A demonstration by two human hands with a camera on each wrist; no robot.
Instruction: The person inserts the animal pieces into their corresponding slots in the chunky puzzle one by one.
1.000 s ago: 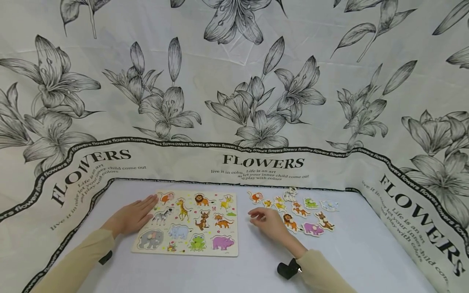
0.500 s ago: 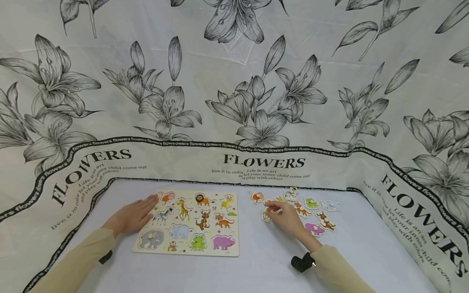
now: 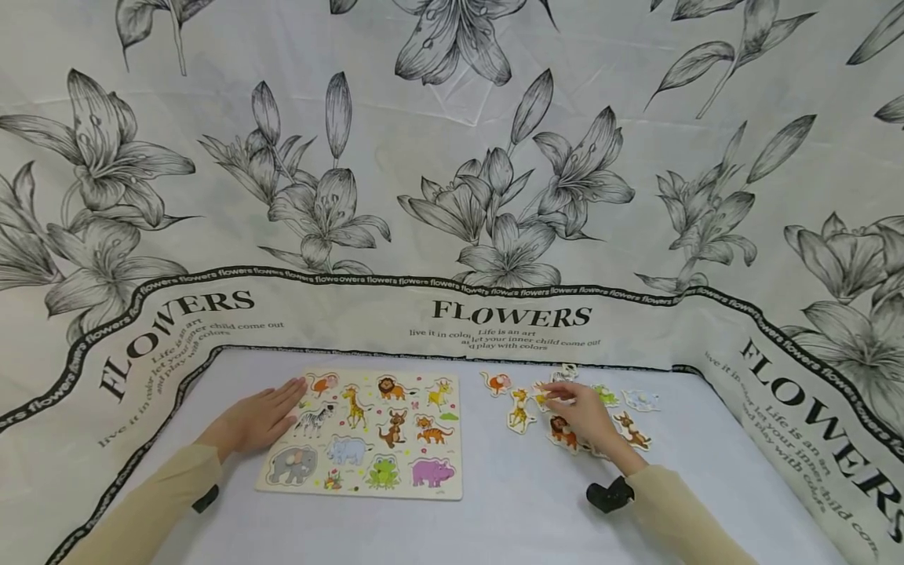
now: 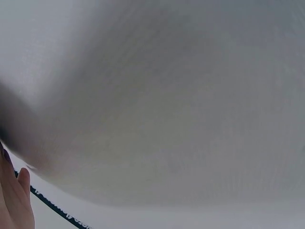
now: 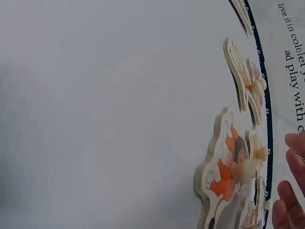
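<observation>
My left hand (image 3: 257, 416) lies flat with straight fingers at the upper left edge of a wooden animal puzzle board (image 3: 395, 493). In the left wrist view only part of that hand (image 4: 16, 200) shows. My right hand (image 3: 582, 412) is over the loose knobbed pieces, its fingertips near a mostly covered yellow piece (image 3: 541, 396). The giraffe piece (image 3: 519, 414) lies just left of them. Below the fingers is the lion piece (image 3: 561, 430). In the right wrist view the fingers (image 5: 296, 164) are loosely bent, with nothing seen between them.
Around the right hand lie a monkey piece (image 3: 497, 383), a zebra piece (image 3: 565, 373), a frog piece (image 3: 605, 395), a blue elephant piece (image 3: 641, 400) and a kangaroo piece (image 3: 632, 430). Flower-printed cloth (image 3: 508, 314) stands behind the white table (image 3: 523, 518).
My right hand has moved right from beside the board, past the giraffe piece, to above the other pieces. The giraffe piece now shows fully. My left hand has stayed at the board.
</observation>
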